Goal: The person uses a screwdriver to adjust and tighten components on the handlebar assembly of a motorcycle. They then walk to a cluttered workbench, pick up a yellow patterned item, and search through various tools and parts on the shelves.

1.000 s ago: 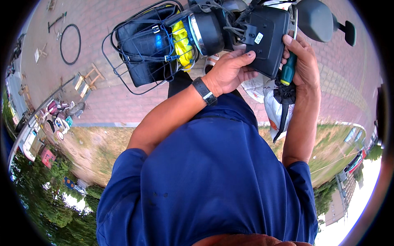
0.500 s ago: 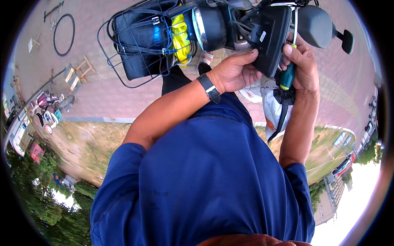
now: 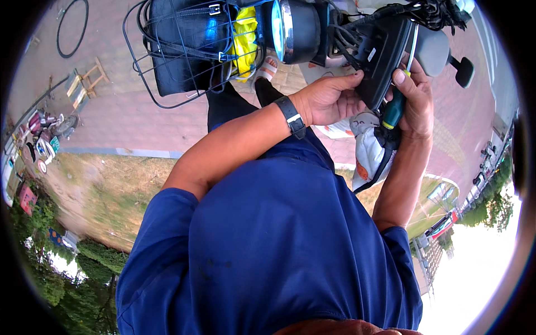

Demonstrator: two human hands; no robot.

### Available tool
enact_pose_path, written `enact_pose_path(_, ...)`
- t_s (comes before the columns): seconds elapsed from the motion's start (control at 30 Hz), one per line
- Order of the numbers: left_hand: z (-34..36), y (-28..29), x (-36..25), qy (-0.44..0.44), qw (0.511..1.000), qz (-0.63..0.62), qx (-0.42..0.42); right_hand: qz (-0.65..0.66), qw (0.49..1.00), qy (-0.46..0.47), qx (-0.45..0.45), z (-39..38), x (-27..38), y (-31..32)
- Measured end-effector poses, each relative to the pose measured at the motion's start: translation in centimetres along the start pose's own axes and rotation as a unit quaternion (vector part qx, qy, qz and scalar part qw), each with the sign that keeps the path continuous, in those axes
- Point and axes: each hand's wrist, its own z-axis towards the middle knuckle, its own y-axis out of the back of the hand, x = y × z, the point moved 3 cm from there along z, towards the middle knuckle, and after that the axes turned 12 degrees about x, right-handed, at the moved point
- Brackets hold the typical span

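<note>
My left hand (image 3: 336,99), with a black-strapped watch at its wrist, pinches the lower edge of a black panel-like housing (image 3: 386,58) between thumb and fingers. Cables run from the housing's left side toward the handlebar area of a two-wheeler. In my right hand (image 3: 416,106) is a screwdriver (image 3: 395,109) with a green and yellow handle. Its metal shaft points up along the housing's right edge; the tip's contact is hard to make out. My right fingers are partly hidden behind the housing and the handle.
A round headlight (image 3: 293,30) and a wire basket (image 3: 184,56) with a black bag and yellow cloth stand at left of the housing. A grey mirror (image 3: 430,53) sits at right. Below hangs a white bag (image 3: 368,148). A person's sandalled foot (image 3: 267,70) shows behind the basket.
The view has shifted, so the ground and basket appear farther up and left. The housing and screwdriver appear slightly lower and to the right. Both hands keep their holds.
</note>
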Motion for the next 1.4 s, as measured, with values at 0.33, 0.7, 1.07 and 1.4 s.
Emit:
enact_pose_path(0.33,0.0,1.0,-0.1,0.023,0.997,-0.057,0.037,-0.048,0.997,-0.004,-0.062,-0.2,0.0,-2.2)
enact_pose_path(0.7,0.2,3.5,0.0,0.050,0.978,-0.191,0.071,-0.177,0.971,-0.044,-0.155,0.3,-1.3,-4.4)
enact_pose_path(1.07,-0.4,0.4,-0.3,-0.016,0.989,0.056,-0.135,-0.077,0.987,0.004,-0.140,-0.2,-0.8,-3.5)
enact_pose_path(1.4,1.7,0.5,-0.5,-0.181,0.868,0.271,-0.374,0.047,0.983,0.026,-0.173,-3.6,-0.3,-1.2)
